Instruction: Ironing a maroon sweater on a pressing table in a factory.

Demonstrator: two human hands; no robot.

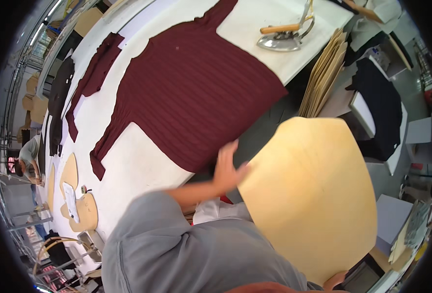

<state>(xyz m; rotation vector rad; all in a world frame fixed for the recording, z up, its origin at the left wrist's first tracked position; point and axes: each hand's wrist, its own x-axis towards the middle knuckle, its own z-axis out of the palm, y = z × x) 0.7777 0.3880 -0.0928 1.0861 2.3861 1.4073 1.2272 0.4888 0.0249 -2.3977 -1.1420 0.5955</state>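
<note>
A dark maroon ribbed sweater (196, 88) lies spread on the white table (142, 195), its hem at the table's near edge. My left hand (228, 168) is slightly blurred, fingers stretched apart, beside the hem and close to the left edge of a large tan board (313, 195). Whether its thumb touches the board I cannot tell. The board has a rounded, body-like outline and is tilted in front of me, off the table. At its lower edge my right hand (335, 281) grips it; most of those fingers are hidden.
An iron (279, 43) with a wooden handle stands on the table's far right. Several flat boards (323, 73) lean beside the table. Another maroon knit piece (96, 68), dark garments (59, 102) and smaller templates (84, 212) lie to the left. A co-worker (29, 156) bends at far left.
</note>
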